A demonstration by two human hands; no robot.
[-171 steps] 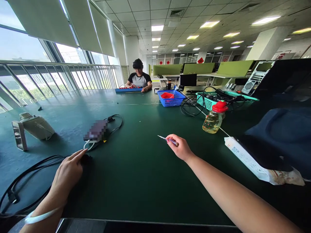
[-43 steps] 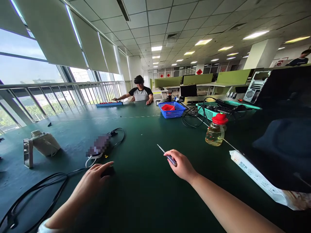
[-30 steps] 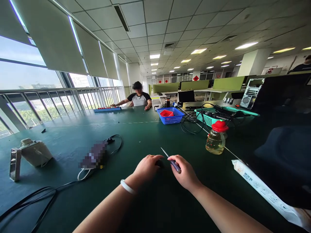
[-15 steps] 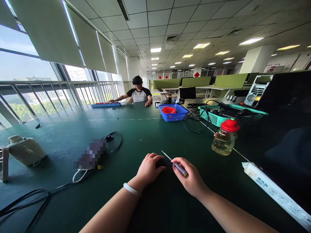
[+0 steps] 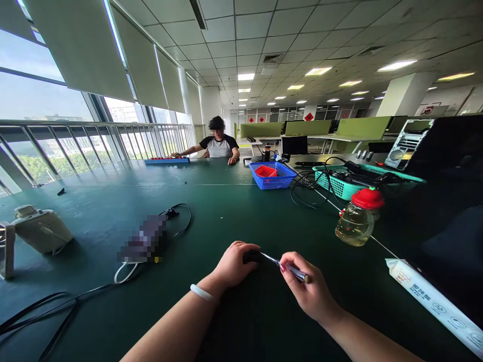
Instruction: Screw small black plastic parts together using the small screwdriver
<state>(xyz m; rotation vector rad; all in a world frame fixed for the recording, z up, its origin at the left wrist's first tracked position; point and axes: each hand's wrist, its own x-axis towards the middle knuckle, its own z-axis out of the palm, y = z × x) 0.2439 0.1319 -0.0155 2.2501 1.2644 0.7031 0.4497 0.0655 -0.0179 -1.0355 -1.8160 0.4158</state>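
Observation:
My right hand [image 5: 307,284] grips a slim screwdriver [image 5: 296,272] by its clear, purplish handle, the metal shaft pointing left. My left hand [image 5: 236,264], with a white bangle at the wrist, curls around a small black object [image 5: 252,256] whose kind I cannot make out. The screwdriver's tip meets or nearly meets the right side of that black object. Most of the object is hidden by my fingers and blends with the dark green table [image 5: 211,311]. Both hands are low over the table, close in front of me.
On the left are a beige canister [image 5: 43,229], a blurred-out phone-like item [image 5: 145,236] and black cables [image 5: 56,301]. To the right stand a red-lidded bottle [image 5: 356,221], a long white packet [image 5: 430,296], a blue basket [image 5: 273,178] and a teal basket [image 5: 335,185]. A person [image 5: 221,146] sits opposite.
My right hand has moved slightly right and down, and the screwdriver lies flatter, its tip now at the black object in my left hand. The view has shifted a little.

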